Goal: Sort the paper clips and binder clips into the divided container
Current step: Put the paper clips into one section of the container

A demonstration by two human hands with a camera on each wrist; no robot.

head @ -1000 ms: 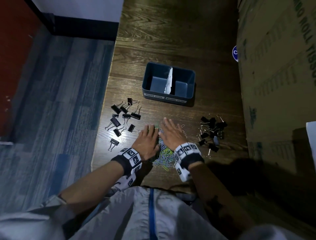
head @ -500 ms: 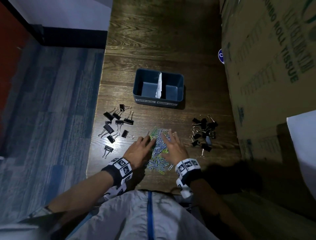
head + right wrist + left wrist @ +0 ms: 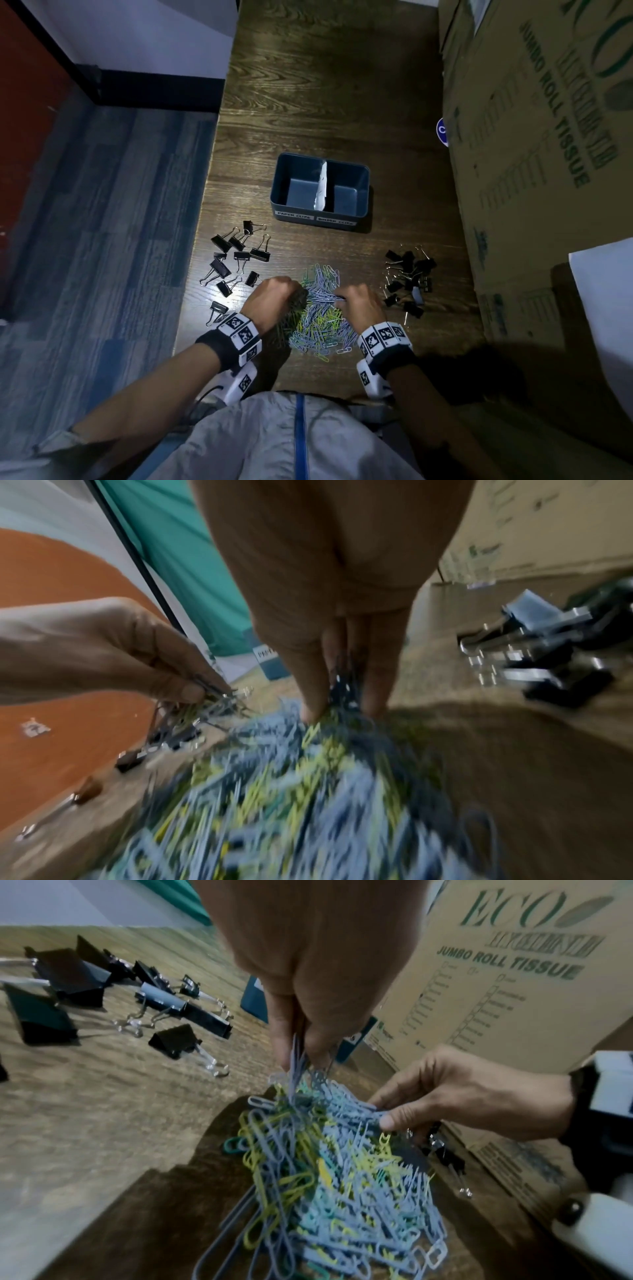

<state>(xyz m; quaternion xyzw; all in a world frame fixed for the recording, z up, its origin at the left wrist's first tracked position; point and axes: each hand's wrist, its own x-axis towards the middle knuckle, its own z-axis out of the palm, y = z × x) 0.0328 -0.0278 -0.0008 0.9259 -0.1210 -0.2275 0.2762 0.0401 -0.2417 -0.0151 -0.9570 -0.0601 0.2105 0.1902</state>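
A heap of blue, yellow and green paper clips (image 3: 320, 315) (image 3: 335, 1177) (image 3: 308, 791) lies on the dark wooden table between my hands. My left hand (image 3: 274, 298) (image 3: 301, 1053) (image 3: 202, 693) pinches a bunch of them at the heap's left side. On the right side my right hand (image 3: 356, 301) (image 3: 383, 1112) (image 3: 339, 702) curls round another bunch. Black binder clips lie in two groups, one to the left (image 3: 236, 260) (image 3: 103, 988) and one to the right (image 3: 407, 277) (image 3: 548, 656). Beyond the heap stands the blue divided container (image 3: 322, 216), both labelled halves bare inside.
Large cardboard boxes (image 3: 548, 154) (image 3: 514, 974) wall off the table's right side. The table's left edge (image 3: 202, 222) drops to blue-grey carpet. A white sheet (image 3: 603, 291) shows at the far right. Bare wood lies behind the container.
Both hands lay flat on the heap with straight fingers. They have drawn back toward me and curled, each taking hold of a bunch of paper clips.
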